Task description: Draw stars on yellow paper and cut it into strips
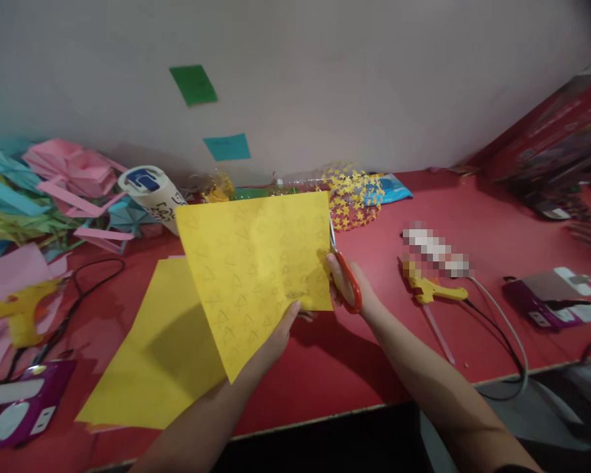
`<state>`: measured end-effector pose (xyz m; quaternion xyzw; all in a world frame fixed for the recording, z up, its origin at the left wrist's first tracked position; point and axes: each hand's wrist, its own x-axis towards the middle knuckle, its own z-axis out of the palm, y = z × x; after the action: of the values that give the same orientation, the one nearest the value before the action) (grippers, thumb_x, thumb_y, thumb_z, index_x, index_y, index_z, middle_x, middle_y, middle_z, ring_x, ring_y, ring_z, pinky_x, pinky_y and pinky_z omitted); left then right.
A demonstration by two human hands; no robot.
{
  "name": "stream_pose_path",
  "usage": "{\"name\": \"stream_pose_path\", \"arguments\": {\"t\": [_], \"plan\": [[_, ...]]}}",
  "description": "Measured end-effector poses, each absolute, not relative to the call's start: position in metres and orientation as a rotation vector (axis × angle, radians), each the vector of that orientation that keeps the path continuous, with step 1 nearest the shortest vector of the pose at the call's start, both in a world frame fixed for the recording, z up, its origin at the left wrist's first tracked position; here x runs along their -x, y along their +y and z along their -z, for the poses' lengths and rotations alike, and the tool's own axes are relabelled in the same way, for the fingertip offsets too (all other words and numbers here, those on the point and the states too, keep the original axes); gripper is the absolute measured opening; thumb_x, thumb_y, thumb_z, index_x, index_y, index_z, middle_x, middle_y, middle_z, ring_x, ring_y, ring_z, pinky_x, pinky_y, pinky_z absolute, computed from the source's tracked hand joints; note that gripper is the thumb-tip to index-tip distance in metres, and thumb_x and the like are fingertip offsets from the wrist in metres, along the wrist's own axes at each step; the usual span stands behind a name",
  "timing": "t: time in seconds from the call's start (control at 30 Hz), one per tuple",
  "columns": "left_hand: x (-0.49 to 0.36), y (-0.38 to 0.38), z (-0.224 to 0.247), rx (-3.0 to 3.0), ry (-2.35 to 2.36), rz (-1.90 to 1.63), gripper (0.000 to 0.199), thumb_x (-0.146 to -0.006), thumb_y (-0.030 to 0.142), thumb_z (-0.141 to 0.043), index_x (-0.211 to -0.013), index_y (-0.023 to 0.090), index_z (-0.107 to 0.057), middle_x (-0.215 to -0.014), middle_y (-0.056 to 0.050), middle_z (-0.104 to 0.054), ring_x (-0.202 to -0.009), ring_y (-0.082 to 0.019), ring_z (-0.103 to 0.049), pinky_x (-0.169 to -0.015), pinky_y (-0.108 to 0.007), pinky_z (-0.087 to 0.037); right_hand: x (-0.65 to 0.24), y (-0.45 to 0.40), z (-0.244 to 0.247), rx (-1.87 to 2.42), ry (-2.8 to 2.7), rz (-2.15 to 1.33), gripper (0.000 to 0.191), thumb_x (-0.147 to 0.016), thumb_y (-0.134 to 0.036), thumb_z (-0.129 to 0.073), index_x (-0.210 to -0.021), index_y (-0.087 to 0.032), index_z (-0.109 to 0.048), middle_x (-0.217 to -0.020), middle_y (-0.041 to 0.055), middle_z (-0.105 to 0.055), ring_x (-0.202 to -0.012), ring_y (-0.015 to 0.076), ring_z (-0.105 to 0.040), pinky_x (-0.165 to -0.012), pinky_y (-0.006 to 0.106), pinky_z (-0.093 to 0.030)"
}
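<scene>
My left hand (284,328) pinches the lower edge of a yellow paper sheet (256,256), thumb on the front and fingers behind. Rows of small stars are drawn in pencil across this sheet, which is lifted above the table. In my right hand (342,279) is a pair of scissors (352,282) with red handles. Their blades point up along the sheet's right edge; whether they are open or closed on the paper I cannot tell. Below and to the left, more yellow paper sheets (157,341) lie stacked on the red table (315,374).
Yellow glue guns lie at left (22,312) and right (436,289), with cords. Purple power units stand at left (34,401) and right (542,302). Behind the sheet are a clear container of yellow stars (352,197) and a white cylinder (152,194). Folded paper shapes (69,167) crowd the left.
</scene>
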<state>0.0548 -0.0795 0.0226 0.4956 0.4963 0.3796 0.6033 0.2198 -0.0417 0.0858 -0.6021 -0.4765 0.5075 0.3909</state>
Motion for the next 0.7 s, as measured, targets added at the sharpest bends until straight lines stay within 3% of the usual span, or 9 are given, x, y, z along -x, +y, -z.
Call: {"name": "stream_pose_path", "arguments": {"t": [0.2,0.37,0.5,0.7], "plan": [[-0.054,-0.071,-0.025,-1.098,1.173,-0.858,0.054,-0.077,0.072,-0.051,-0.065,0.022,-0.069,-0.077,-0.007,-0.076,-0.083,-0.026,-0.071,-0.098,-0.042,-0.049,-0.215,-0.042,-0.089,1.533,-1.29,-1.344,0.053,-0.059,-0.069,-0.067,-0.062,-0.025,-0.037,-0.038,-0.0082,-0.041,-0.032,0.009,-0.04,-0.036,0.022,-0.032],[-0.044,-0.068,-0.02,-1.074,1.154,-0.913,0.048,-0.076,0.068,-0.058,-0.06,0.024,-0.069,-0.081,-0.006,-0.077,-0.094,-0.027,-0.07,-0.105,-0.043,-0.044,-0.215,-0.043,-0.081,1.536,-1.35,-1.338,0.047,-0.065,-0.062,-0.064,-0.059,-0.024,-0.036,-0.037,-0.0094,-0.038,-0.033,0.0085,-0.037,-0.036,0.022,-0.029],[-0.034,-0.065,-0.02,-0.975,1.128,-1.051,0.047,-0.072,0.069,-0.065,-0.065,0.022,-0.07,-0.078,-0.007,-0.076,-0.093,-0.028,-0.071,-0.094,-0.042,-0.052,-0.224,-0.039,-0.077,1.492,-1.386,-1.36,0.048,-0.063,-0.06,-0.067,-0.059,-0.024,-0.036,-0.038,-0.0096,-0.038,-0.032,0.0082,-0.037,-0.036,0.022,-0.029],[-0.03,-0.055,-0.036,-0.971,1.267,-0.948,0.049,-0.073,0.068,-0.064,-0.062,0.021,-0.069,-0.057,-0.006,-0.07,-0.065,-0.025,-0.071,-0.077,-0.037,-0.055,-0.23,-0.033,-0.074,1.437,-1.372,-1.337,0.048,-0.065,-0.062,-0.067,-0.06,-0.024,-0.039,-0.036,-0.0094,-0.04,-0.032,0.008,-0.037,-0.04,0.023,-0.033]]}}
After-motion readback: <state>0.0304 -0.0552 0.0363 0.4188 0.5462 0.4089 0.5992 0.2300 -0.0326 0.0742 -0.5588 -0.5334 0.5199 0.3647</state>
